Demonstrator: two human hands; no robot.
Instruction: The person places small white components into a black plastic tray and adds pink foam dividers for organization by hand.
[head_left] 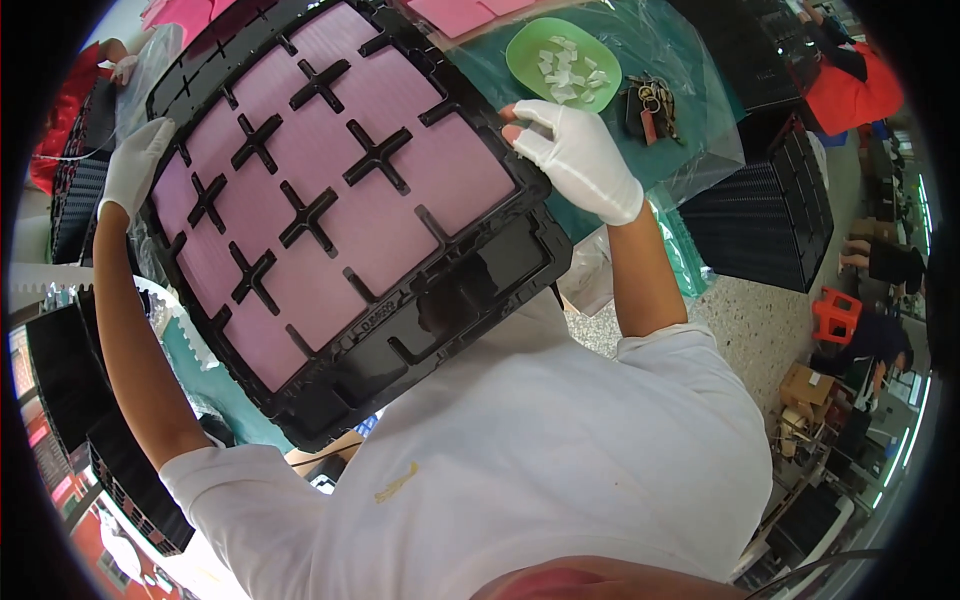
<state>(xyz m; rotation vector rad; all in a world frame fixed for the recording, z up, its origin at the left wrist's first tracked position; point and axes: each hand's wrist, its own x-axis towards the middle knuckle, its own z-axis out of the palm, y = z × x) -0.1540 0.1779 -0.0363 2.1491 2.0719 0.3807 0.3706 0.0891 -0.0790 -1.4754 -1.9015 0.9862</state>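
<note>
A black plastic tray (478,270) is held up, tilted, in front of my chest. Pink sheet material (385,235) shows across it, with several black cross-shaped dividers (377,157) standing out against the pink. My left hand (138,168), in a white glove, grips the tray's left edge; its fingertips are partly hidden behind the rim. On the opposite edge, my right hand (585,160) holds the tray near its upper right side. Its white glove leaves the thumb and a fingertip bare.
Beyond my right hand, a green bowl (520,50) of small white pieces and a bunch of keys (650,108) lie on a green table surface (690,65). Stacked black trays (765,215) stand to the right, more black trays (65,370) to the left. Other people work farther off.
</note>
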